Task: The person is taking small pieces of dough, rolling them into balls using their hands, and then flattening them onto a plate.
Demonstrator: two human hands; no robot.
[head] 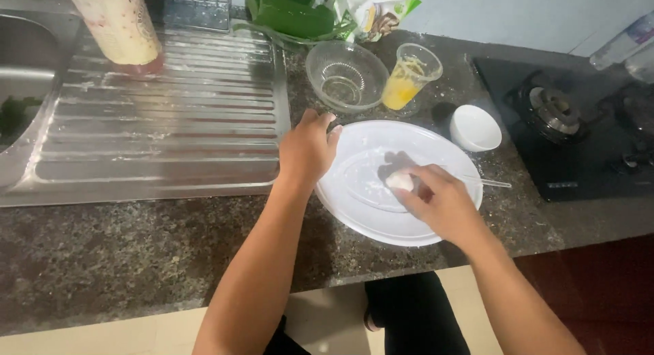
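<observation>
Meanwhile, the right hand (443, 205) closes its grip on a small white lump (400, 181) over a floury white plate (361, 212), whose rim the left hand (306, 150) steadies with loose fingers. Behind stand an empty clear bowl (346, 75), a cup of yellow liquid (407, 77) and a white bowl (475, 127) on the speckled tabletop (122, 253), with the stove (565, 137) to the right.

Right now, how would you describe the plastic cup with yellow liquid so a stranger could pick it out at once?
Start at the large white plate on the dark stone counter, between sink and stove. Just beyond its far edge stands a clear plastic cup, right of an empty clear bowl and left of a small white bowl. It alone holds yellow liquid.
</observation>
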